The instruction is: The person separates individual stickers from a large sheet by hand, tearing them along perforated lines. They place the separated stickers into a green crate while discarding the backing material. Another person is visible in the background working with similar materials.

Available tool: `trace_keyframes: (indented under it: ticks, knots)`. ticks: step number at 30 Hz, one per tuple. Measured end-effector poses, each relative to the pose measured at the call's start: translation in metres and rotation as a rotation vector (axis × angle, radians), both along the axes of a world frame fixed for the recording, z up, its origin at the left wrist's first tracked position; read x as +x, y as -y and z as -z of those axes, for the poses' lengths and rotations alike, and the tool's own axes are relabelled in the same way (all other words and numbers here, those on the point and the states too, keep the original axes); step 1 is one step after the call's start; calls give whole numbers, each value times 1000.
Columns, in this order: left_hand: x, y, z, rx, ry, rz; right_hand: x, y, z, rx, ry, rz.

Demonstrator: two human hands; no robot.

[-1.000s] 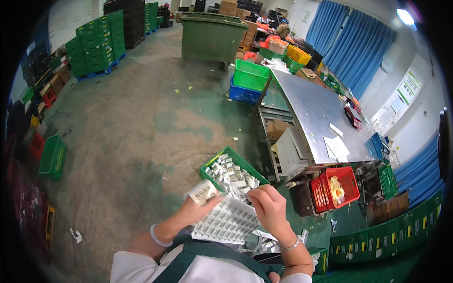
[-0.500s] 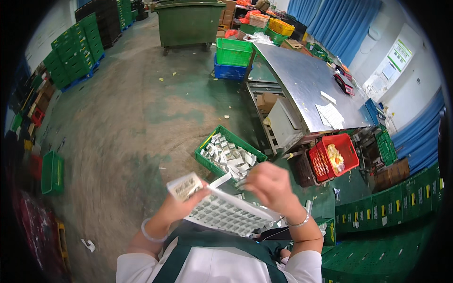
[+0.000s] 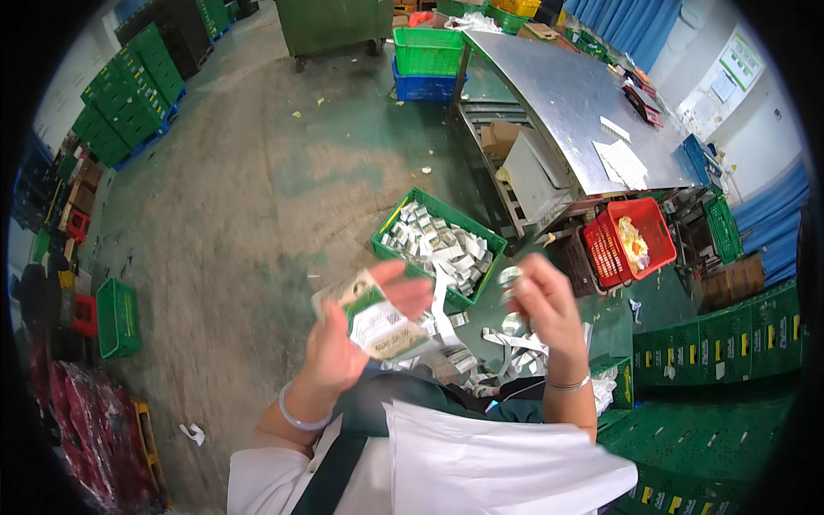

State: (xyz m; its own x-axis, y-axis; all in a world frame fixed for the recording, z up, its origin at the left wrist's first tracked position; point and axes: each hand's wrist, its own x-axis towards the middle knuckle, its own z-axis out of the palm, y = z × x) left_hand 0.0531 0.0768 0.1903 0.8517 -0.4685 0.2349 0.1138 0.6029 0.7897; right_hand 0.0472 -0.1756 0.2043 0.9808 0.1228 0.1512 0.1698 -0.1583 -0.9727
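Note:
My left hand [image 3: 348, 339] is closed around a flat printed card [image 3: 386, 330] with a green band and a small square code, its fingers stretched along the edges. My right hand [image 3: 549, 305], to the right of it, pinches a small shiny round piece [image 3: 510, 277]; motion blurs it. Beyond both hands sits a green crate [image 3: 390, 225] full of small white and grey folded pieces [image 3: 438, 245]. White strips [image 3: 442, 300] hang over its near edge. More strips and shiny pieces [image 3: 515, 348] lie just below my right hand. A white sheet [image 3: 506, 455] spreads across my lap.
A metal table [image 3: 549, 94] stands ahead to the right, with papers [image 3: 620, 163] on it. Beside it is a red basket [image 3: 605, 257]. Green crates [image 3: 687, 360] line the right; another green crate [image 3: 120, 318] stands left. A large green wheeled bin [image 3: 330, 26] is far ahead.
The patterned sheet between my hands is no longer seen there; a white sheet now covers my lap. The printed card has turned and moved nearer the middle, and my right hand has shifted right.

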Motion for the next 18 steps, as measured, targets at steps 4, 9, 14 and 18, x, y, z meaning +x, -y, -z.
trace_keyframes:
  ticks: [4,9,14,18]
  knots:
    - [24,16,29,-99,-313,52,10,-38,17,-245,133,-185]
    - [24,26,51,-8,-176,6,24,-66,19,-432,273,-159]
    - [19,25,70,270,68,-168,38,-76,27,-636,320,-102]
    - [17,22,63,756,221,-313,39,-70,31,-772,330,-16]
